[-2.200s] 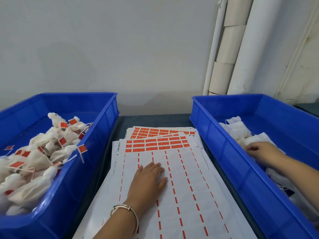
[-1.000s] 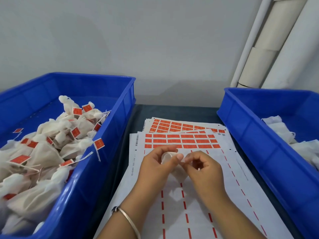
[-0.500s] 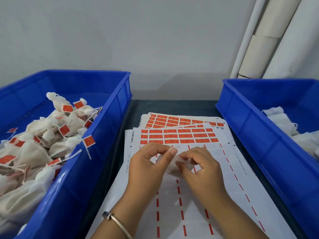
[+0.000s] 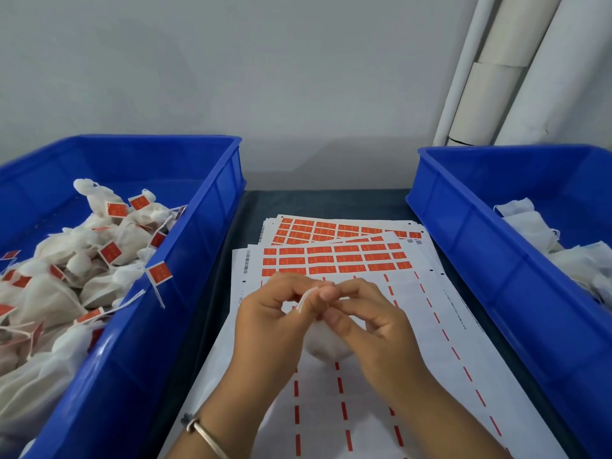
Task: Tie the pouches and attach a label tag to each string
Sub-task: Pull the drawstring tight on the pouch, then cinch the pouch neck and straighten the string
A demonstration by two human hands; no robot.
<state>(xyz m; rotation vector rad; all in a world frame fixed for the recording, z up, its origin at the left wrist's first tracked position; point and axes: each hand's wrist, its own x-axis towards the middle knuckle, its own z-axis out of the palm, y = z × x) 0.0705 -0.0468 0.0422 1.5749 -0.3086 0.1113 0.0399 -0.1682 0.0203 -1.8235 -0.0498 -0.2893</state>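
Plain grey wall is filling the far side of the scene, and we are working at a dark table (image 4: 318, 200) between two blue bins. We are holding one small white pouch (image 4: 326, 347) just above the label sheets (image 4: 337, 260), near the middle. Our left hand (image 4: 271, 323) and right hand (image 4: 367, 319) are meeting over its neck, fingertips pressed together and pinching the white string (image 4: 304, 298); whether a knot is already forming we cannot tell, since the fingers are hiding it.

We are judging the tie as the step in hand, and the risks are sitting there. The string is thin and our pinch is covering very little of it, so it may be slipping free if either hand eases off. The pouch is hanging below the fingers with no support that we can see, so a loose loop could be letting it drop onto the sheets. Pulling unevenly could be leaving the neck gaping.

The left bin (image 4: 185, 293) is holding tagged pouches (image 4: 66, 266); the right bin (image 4: 496, 270) is holding untied ones (image 4: 533, 226).
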